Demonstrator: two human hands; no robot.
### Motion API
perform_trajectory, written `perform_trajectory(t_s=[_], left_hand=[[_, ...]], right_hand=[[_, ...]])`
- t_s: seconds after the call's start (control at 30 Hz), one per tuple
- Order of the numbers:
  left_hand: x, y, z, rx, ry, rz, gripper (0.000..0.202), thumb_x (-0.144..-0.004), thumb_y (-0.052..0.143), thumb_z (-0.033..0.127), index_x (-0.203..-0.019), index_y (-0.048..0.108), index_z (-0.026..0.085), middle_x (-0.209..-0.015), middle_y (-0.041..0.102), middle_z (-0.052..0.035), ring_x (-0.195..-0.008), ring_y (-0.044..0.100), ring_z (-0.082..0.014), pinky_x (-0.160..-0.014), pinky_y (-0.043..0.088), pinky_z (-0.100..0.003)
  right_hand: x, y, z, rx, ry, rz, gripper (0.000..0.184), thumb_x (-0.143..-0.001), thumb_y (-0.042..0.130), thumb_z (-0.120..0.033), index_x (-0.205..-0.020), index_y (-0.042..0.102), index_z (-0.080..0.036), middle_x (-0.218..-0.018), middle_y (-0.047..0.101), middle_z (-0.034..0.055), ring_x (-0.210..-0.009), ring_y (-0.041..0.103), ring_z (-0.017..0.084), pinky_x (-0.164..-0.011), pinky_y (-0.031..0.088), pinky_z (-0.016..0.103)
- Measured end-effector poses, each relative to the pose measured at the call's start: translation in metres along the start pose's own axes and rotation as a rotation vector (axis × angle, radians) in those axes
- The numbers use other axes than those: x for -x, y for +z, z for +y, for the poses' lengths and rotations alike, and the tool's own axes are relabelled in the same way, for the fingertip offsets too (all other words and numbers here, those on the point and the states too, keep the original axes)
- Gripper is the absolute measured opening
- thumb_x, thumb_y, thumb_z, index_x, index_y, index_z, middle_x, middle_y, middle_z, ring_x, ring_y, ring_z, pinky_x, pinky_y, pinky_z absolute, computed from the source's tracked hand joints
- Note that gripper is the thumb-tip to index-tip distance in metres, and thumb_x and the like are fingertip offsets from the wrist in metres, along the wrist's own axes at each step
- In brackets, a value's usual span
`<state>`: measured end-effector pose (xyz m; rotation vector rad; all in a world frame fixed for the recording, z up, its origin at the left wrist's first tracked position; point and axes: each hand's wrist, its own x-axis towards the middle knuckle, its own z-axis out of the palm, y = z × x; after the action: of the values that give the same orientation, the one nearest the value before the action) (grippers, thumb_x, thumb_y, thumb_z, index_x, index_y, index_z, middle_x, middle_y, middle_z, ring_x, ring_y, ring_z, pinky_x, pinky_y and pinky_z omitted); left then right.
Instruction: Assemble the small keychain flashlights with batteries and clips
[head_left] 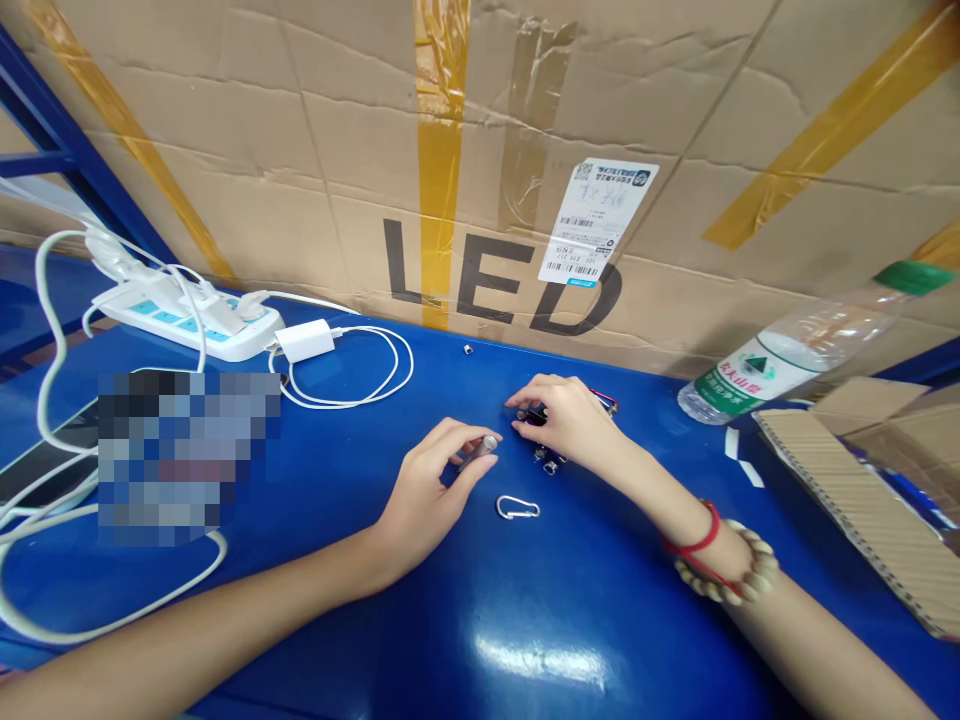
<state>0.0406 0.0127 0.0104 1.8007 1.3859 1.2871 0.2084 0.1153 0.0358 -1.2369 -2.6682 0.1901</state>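
1. Cylinder (pixel 489 443), metal, is in left hand (pixel 431 480), pinched between thumb and fingers, one end showing; whether it touches the table (pixel 450 620) is hidden.
2. Right hand (pixel 574 425) curls over a dark piece (pixel 533 415) at its fingertips; cannot tell whether it grips or only touches it.
3. Small parts (pixel 551 467) lie on the table beside and partly behind the right hand (too small to identify).
4. Clip (pixel 517 508) lies loose nearer the wearer, touching neither hand.
5. Bit (pixel 468 349), silvery, lies alone near the box (pixel 337 180).
6. Progress, as judged: mid-handling, not finished. Done: cylinder secured in the fingers. Left: clip and bit, both apart from it; no join to the cylinder shows.
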Motion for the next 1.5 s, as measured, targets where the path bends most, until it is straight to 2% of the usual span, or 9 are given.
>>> perform_trajectory(t_s=[0.13,0.3,0.6,0.7,0.8,0.97,1.23,1.4,1.5], left_hand=[[-0.001,0.0,-0.001,-0.015,-0.008,0.007,0.013,-0.082,0.056,0.016,-0.093,0.063,0.018,-0.086,0.062,-0.0024,-0.072,0.058,-0.0126,-0.068,0.048,-0.023],[-0.001,0.002,-0.002,-0.004,-0.008,-0.011,0.012,-0.082,0.056,0.016,-0.091,0.063,0.019,-0.087,0.063,-0.0021,-0.073,0.058,-0.0124,-0.068,0.049,-0.022],[-0.001,0.002,-0.002,-0.014,-0.012,-0.01,0.012,-0.082,0.056,0.017,-0.091,0.063,0.02,-0.085,0.063,-0.0014,-0.07,0.057,-0.0122,-0.068,0.049,-0.023],[-0.001,0.002,-0.002,-0.019,-0.02,-0.018,0.011,-0.081,0.057,0.016,-0.09,0.063,0.019,-0.086,0.063,-0.0017,-0.071,0.057,-0.0122,-0.068,0.049,-0.023],[-0.001,0.002,-0.004,-0.025,-0.013,-0.017,0.01,-0.081,0.057,0.017,-0.089,0.063,0.019,-0.087,0.063,-0.0019,-0.072,0.057,-0.0121,-0.068,0.049,-0.023],[-0.002,0.002,-0.006,0.058,-0.004,0.025,0.01,-0.081,0.054,0.019,-0.087,0.062,0.018,-0.079,0.059,-0.0012,-0.07,0.059,-0.012,-0.063,0.051,-0.021],[-0.001,0.001,-0.004,0.162,-0.078,0.044,0.01,-0.081,0.054,0.022,-0.086,0.061,0.018,-0.074,0.057,-0.0001,-0.062,0.06,-0.0113,-0.056,0.052,-0.02],[-0.003,-0.003,0.0,0.162,-0.075,0.089,0.015,-0.082,0.055,0.024,-0.094,0.062,0.02,-0.081,0.057,0.0002,-0.068,0.061,-0.0111,-0.064,0.051,-0.02],[-0.002,-0.004,0.003,0.175,-0.084,0.086,0.016,-0.085,0.052,0.027,-0.096,0.061,0.02,-0.084,0.057,-0.0007,-0.071,0.06,-0.0112,-0.066,0.051,-0.021]], right_hand=[[0.002,-0.003,-0.001,0.096,0.045,-0.021,0.018,-0.074,0.065,-0.027,-0.09,0.07,-0.02,-0.094,0.068,0.0059,-0.09,0.059,0.023,-0.077,0.037,0.035],[0.001,0.001,-0.001,0.15,0.005,-0.04,0.013,-0.079,0.058,-0.018,-0.082,0.071,-0.02,-0.087,0.07,0.0049,-0.088,0.059,0.022,-0.078,0.035,0.035],[0.003,0.003,0.001,0.041,0.019,-0.011,0.028,-0.074,0.062,-0.012,-0.101,0.066,-0.016,-0.081,0.073,0.0029,-0.083,0.063,0.023,-0.084,0.038,0.04],[0.002,0.003,0.0,-0.09,0.011,0.051,0.031,-0.071,0.064,-0.01,-0.102,0.066,-0.015,-0.081,0.073,0.0038,-0.079,0.066,0.021,-0.086,0.041,0.042],[0.003,-0.004,-0.008,-0.411,0.003,0.118,0.03,-0.07,0.063,-0.011,-0.1,0.065,-0.014,-0.083,0.072,0.0051,-0.074,0.067,0.017,-0.078,0.051,0.034],[0.011,-0.023,-0.029,-0.817,-0.168,0.08,0.029,-0.075,0.065,-0.024,-0.104,0.064,-0.018,-0.088,0.071,0.0023,-0.08,0.067,0.015,-0.076,0.054,0.029],[0.017,-0.019,-0.042,-0.504,-0.351,0.208,0.026,-0.08,0.063,-0.021,-0.105,0.065,-0.026,-0.089,0.072,-0.0015,-0.079,0.064,0.014,-0.082,0.045,0.033],[0.023,-0.051,-0.034,-0.381,-0.304,0.261,0.032,-0.083,0.058,-0.022,-0.114,0.06,-0.026,-0.1,0.069,-0.0007,-0.093,0.062,0.015,-0.084,0.046,0.031],[0.031,-0.073,-0.012,-0.206,-0.187,0.25,0.023,-0.08,0.061,-0.024,-0.102,0.067,-0.024,-0.106,0.067,0.0021,-0.095,0.062,0.019,-0.081,0.048,0.033]])
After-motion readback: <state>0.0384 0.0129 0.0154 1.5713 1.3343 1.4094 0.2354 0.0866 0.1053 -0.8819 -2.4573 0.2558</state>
